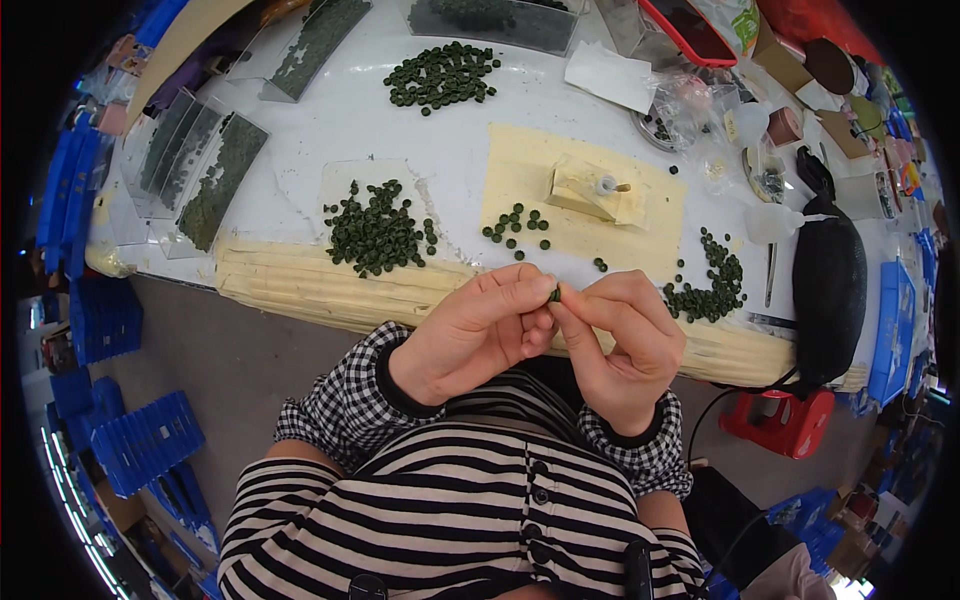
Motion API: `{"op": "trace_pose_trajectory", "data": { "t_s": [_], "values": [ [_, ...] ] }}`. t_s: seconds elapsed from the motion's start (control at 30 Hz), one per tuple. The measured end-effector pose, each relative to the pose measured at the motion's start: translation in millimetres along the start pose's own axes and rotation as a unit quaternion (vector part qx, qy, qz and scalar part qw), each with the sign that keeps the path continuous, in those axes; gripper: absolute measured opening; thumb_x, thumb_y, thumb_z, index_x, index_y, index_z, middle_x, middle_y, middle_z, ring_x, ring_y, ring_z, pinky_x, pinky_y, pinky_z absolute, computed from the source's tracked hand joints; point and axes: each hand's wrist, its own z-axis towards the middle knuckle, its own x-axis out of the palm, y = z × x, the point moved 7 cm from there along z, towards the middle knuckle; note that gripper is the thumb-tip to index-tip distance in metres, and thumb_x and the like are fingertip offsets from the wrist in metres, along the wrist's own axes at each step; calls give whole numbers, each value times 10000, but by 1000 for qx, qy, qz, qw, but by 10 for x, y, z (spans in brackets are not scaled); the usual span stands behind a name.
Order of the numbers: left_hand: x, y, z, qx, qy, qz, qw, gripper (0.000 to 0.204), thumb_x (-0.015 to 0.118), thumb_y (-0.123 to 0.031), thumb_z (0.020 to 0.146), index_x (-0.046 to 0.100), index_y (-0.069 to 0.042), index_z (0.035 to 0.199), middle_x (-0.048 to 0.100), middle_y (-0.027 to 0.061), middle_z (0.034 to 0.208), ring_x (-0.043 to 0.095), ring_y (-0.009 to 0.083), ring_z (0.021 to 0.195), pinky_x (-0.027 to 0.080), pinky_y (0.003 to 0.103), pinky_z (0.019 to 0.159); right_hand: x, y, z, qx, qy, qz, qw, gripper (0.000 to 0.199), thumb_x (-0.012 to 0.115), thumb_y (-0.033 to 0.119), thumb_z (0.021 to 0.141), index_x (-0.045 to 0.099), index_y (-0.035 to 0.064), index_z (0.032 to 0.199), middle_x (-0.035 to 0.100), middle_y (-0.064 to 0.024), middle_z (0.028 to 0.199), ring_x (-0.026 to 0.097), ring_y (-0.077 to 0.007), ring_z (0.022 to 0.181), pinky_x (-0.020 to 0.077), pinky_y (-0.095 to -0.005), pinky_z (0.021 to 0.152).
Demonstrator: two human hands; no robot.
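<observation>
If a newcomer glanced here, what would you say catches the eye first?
Probably the left hand and right hand, pinching a small green piece at the centre. Next come the dark green piles on the white table and the red stool at lower right.

Open tabletop [443, 150] between green piles [375, 232]; yellow block [582, 195] ahead

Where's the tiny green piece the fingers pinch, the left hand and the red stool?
Green piece [555, 295]: head view, its visible side.
Left hand [470, 322]: head view, middle of the hand.
Red stool [811, 424]: head view, its side.
</observation>
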Motion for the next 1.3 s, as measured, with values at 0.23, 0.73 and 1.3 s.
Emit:
{"op": "trace_pose_trajectory", "data": {
  "t_s": [0.23,0.73,1.3],
  "values": [
    [-39,37,4,0,-15,-27,1000,165,560,-207,987,617,-67,922,607,-16,774,538,75,699,455,220,662,-2,21,26,-14,10,-9,1000,190,740,-104,671,709,-15,836,610,-72,730,560,-184,632,430,-275,540],
    [-14,22,33,3,14,-21,1000,195,527,-236,1003,582,-72,911,582,-11,815,522,73,734,466,225,726,-3,-58,11,11,10,11,1000,198,751,-88,694,716,-5,870,629,-69,766,576,-164,646,443,-254,555],
    [-62,-92,-34,48,-1,51,998,167,565,-207,989,607,-45,989,625,-2,823,559,52,746,457,197,675,-80,-101,15,49,22,1,999,198,760,-56,695,710,10,875,634,-86,803,615,-179,697,471,-261,596]
  ]
}}
